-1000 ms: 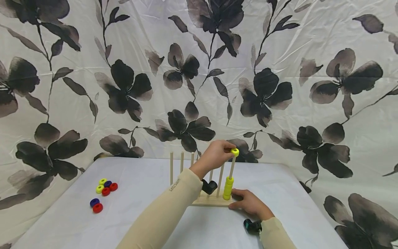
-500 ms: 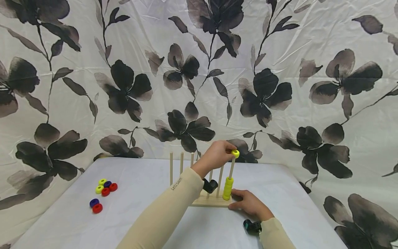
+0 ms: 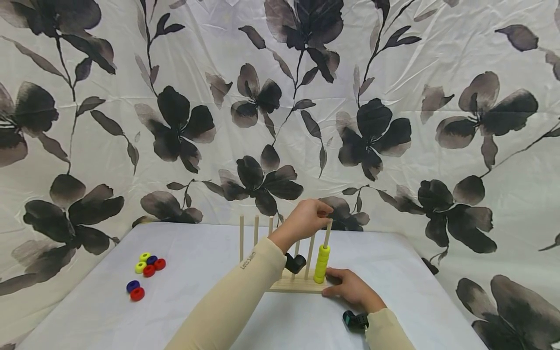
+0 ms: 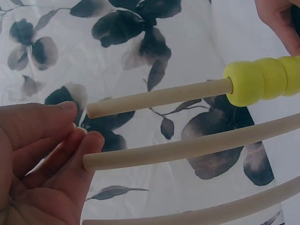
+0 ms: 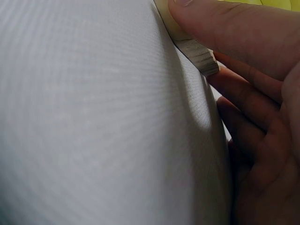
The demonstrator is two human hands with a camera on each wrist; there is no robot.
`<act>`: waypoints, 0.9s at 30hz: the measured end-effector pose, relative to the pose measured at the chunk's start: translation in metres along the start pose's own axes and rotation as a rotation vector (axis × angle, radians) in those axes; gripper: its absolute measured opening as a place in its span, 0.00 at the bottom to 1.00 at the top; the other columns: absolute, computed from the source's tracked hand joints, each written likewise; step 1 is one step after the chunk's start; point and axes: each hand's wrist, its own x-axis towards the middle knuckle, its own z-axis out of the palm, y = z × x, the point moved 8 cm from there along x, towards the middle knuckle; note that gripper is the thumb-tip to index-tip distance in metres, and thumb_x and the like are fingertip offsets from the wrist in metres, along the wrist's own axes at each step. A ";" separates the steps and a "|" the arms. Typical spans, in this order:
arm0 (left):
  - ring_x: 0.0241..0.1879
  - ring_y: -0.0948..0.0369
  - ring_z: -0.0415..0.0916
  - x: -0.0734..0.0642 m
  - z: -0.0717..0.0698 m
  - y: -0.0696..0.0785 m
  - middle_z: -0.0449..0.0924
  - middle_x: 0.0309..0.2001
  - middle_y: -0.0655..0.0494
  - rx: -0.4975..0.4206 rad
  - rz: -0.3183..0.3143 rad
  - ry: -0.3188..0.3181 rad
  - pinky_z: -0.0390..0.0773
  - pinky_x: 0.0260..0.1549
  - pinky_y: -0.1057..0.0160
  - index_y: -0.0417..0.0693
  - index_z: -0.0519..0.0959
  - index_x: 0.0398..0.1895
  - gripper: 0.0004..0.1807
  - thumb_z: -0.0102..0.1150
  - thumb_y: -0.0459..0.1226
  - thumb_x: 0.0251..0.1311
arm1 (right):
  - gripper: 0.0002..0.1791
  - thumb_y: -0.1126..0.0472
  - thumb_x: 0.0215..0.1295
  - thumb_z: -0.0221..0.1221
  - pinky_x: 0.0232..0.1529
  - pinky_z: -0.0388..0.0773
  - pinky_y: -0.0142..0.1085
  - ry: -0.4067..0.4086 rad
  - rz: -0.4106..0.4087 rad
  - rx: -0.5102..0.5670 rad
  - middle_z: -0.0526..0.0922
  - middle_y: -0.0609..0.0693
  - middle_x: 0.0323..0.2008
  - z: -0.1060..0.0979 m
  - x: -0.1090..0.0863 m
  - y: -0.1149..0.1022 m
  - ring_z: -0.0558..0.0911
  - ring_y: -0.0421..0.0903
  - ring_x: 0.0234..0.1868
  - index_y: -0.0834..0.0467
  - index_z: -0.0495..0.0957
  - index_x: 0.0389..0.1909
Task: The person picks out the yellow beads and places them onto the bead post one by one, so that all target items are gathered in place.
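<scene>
A wooden peg rack [image 3: 297, 286] with several upright rods stands at the middle of the table. Its rightmost rod [image 3: 327, 233] carries a stack of yellow beads [image 3: 321, 265], and the bare upper part shows above them. My left hand [image 3: 304, 218] hovers at that rod's top, thumb and fingers slightly bent with nothing between them. In the left wrist view the fingertips sit just off the rod ends, and the top yellow bead [image 4: 246, 84] is well down the rod. My right hand [image 3: 350, 287] grips the right end of the base, thumb in front and fingers behind.
Loose beads lie on the white table [image 3: 197, 311] at the left: yellow ones [image 3: 140, 267], red ones [image 3: 149, 271] and a blue one [image 3: 151, 260] clustered together. Nearer are another blue bead [image 3: 133, 286] and a red bead [image 3: 137, 293]. A floral curtain [image 3: 280, 121] hangs behind.
The yellow bead my left hand pinched at the rod's top has been let go and has dropped onto the stack, which is taller. My right hand keeps its hold on the base.
</scene>
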 end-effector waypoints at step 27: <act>0.55 0.55 0.80 -0.031 -0.042 -0.024 0.80 0.54 0.50 -0.057 0.020 0.100 0.81 0.51 0.60 0.46 0.80 0.56 0.17 0.57 0.34 0.65 | 0.42 0.47 0.47 0.73 0.68 0.59 0.62 0.000 -0.028 0.002 0.71 0.58 0.66 0.001 0.000 -0.002 0.65 0.62 0.70 0.58 0.72 0.64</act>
